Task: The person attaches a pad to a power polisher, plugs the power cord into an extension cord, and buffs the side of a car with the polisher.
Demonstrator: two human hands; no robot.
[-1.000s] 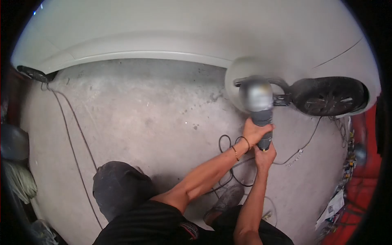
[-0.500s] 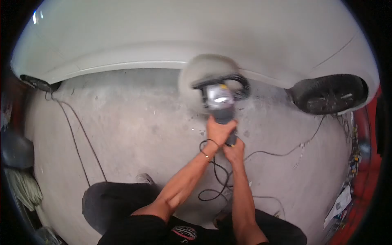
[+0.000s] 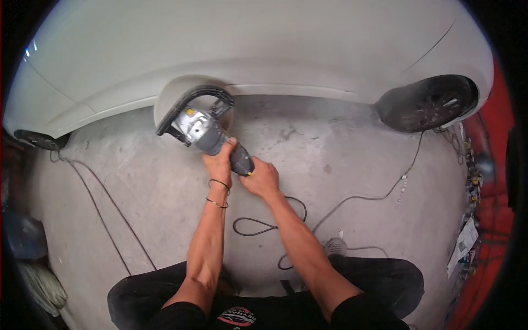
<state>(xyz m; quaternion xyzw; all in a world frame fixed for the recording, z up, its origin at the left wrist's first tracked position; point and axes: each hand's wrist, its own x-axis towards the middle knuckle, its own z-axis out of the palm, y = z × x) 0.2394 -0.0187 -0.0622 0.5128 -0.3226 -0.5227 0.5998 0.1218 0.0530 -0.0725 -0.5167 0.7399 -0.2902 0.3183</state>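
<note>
A grey and silver power polisher with a black loop handle and a wide pale round pad is held in both hands. The pad lies against the lower side of a light-coloured car. Wrapped round the tool's body is my left hand, with two thin bands at the wrist. My right hand grips the rear end of the tool, near a small yellow part. A dark cord loops on the floor below the hands.
The car's wheels stand at right and far left. Cables cross the concrete floor. Papers and small items line the right edge beside a red surface. A dark rounded object stands at left.
Both hands have carried the polisher from right to left along the car's lower side. The handle has turned, and the tool now tilts up to the left. The camera view has shifted.
</note>
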